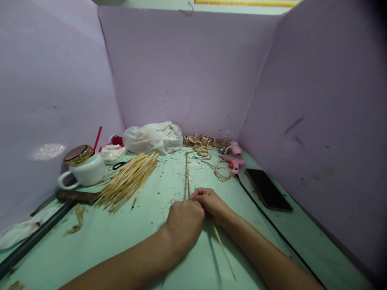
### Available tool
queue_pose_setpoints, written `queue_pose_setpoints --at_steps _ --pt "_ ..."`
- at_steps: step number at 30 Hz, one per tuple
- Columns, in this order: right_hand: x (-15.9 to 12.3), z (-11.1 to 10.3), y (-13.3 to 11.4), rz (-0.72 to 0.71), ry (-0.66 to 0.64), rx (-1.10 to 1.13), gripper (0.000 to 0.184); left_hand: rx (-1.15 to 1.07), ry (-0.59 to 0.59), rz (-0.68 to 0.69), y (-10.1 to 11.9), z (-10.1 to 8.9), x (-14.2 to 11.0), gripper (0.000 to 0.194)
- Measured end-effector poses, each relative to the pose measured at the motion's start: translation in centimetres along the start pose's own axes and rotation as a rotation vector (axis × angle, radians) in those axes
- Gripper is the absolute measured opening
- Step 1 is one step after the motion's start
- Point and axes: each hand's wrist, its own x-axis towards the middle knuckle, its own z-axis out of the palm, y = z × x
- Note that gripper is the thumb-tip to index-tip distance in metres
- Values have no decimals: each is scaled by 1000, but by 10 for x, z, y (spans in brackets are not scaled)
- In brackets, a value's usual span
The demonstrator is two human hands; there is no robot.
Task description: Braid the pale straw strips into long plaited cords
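A thin bamboo stick wrapped with jute twine (188,173) runs from the middle of the green table (127,237) away from me; its bare near end shows at the stick's tail (225,253). My left hand (184,224) is closed in a fist around the stick. My right hand (211,203) lies just beyond it with fingers curled and pinched on the same stick, where the twine wrapping ends. Both hands touch each other.
A bundle of bamboo sticks (128,180) lies left of the hands, by a white mug with a gold lid (82,166) and a dark knife (77,196). A white plastic bag (154,137), jute twine coils (208,151), pink glue gun (234,164), its black cable (272,225) and phone (267,189) sit behind and right. Purple panels wall three sides.
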Motion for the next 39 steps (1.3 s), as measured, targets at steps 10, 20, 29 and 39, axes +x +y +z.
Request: queue_pose_setpoints --at_steps 10,20,29,39 --pt "0 -8 -4 67 -146 7 5 -150 284 -129 -16 -23 20 22" --pt "3 -18 -3 14 -279 -3 9 -1118 -393 -386 -39 -20 42 6" --pt "11 -21 1 -207 -201 -356 7 -865 -192 -432 -33 -14 42 10" --pt "-4 -17 -5 -280 80 -878 15 -786 -73 -435 -26 -11 39 12"
